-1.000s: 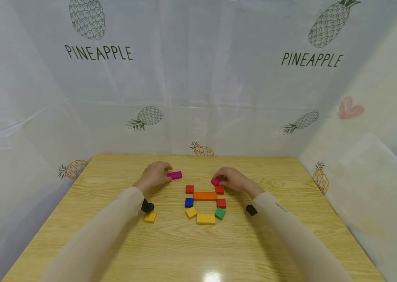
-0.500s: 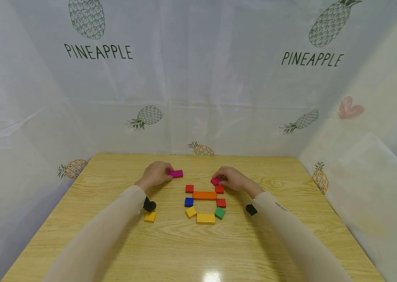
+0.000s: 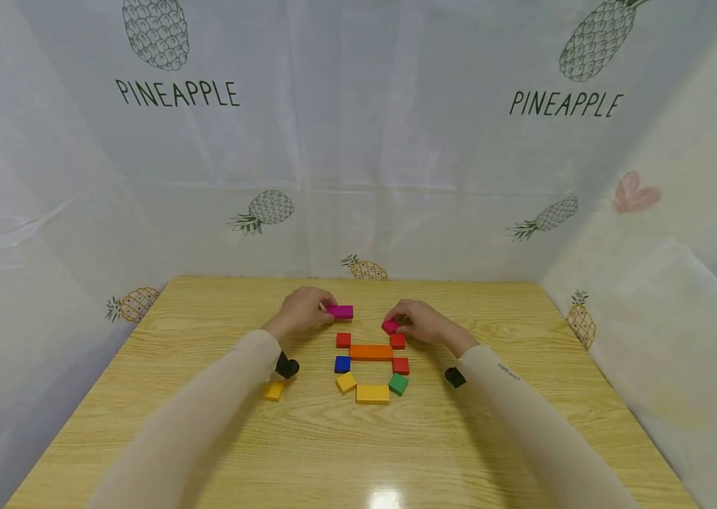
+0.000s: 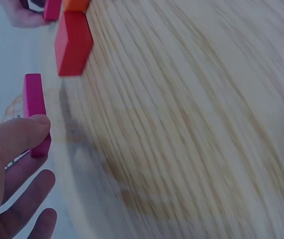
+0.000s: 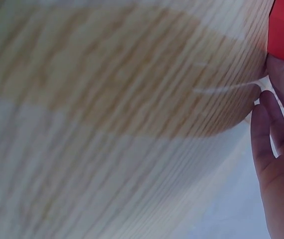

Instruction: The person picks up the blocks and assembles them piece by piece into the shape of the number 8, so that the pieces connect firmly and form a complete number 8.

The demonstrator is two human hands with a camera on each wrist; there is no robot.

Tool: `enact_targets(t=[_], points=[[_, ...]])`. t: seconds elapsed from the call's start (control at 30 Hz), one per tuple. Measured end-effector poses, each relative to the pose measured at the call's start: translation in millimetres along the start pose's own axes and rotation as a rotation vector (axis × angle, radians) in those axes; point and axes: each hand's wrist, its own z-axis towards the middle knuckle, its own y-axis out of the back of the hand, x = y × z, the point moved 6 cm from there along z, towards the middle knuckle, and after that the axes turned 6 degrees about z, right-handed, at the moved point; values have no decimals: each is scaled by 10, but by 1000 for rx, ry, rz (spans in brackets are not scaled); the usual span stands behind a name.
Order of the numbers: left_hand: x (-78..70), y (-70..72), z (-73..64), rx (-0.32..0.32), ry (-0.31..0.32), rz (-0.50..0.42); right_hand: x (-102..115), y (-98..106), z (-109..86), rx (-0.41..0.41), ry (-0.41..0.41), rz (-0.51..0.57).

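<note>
My left hand (image 3: 304, 309) pinches a long magenta block (image 3: 342, 312) near its left end, between thumb and forefinger. In the left wrist view the block (image 4: 34, 94) is held apart from the red block (image 4: 73, 45). My right hand (image 3: 421, 322) pinches a small pink block (image 3: 389, 326), just behind the right rear red block (image 3: 397, 341). Fingers cover part of the pink one. Between the hands and nearer me, an orange block (image 3: 371, 353) lies with the left rear red block (image 3: 344, 340) at its other end.
Closer on the wooden table (image 3: 358, 452) lie a blue block (image 3: 342, 364), another red block (image 3: 401, 365), a green block (image 3: 399, 384), a long yellow block (image 3: 372, 394) and a small yellow block (image 3: 346, 383). Beneath my left forearm sits a separate yellow block (image 3: 274, 392).
My left hand has moved right with the magenta block, bringing it closer to the pink one. The right hand has stayed nearly in place, holding the pink block.
</note>
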Motion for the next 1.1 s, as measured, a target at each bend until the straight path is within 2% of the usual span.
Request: enact_targets(t=[0.17, 0.33, 0.7, 1.1], points=[[-128, -71, 90, 19, -19, 23, -8, 4, -3, -4, 7, -3], [-241, -134, 140, 31, -40, 3, 2, 16, -12, -4, -3, 2], [-362, -268, 243, 33, -77, -19, 4, 35, -18, -17, 10, 16], [-414, -356, 295, 31, -64, -49, 54, 27, -18, -19, 50, 23]])
